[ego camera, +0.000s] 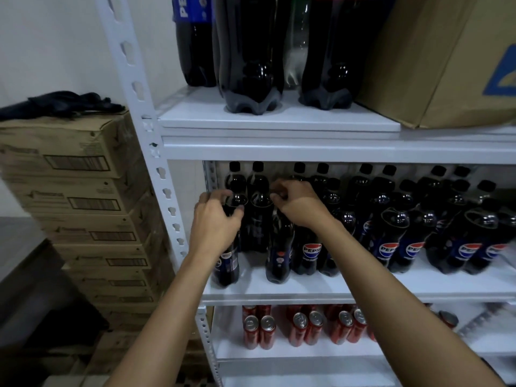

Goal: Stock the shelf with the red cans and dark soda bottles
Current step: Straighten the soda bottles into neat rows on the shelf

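— Which step was that?
— Bottles. The left hand (216,219) held a bottle (227,255) by its neck; the right hand (297,203) pinched the neighbour's (279,247) top, both at the shelf's (307,289) front.
— And next?
— Probably sliding both back into line, upright.
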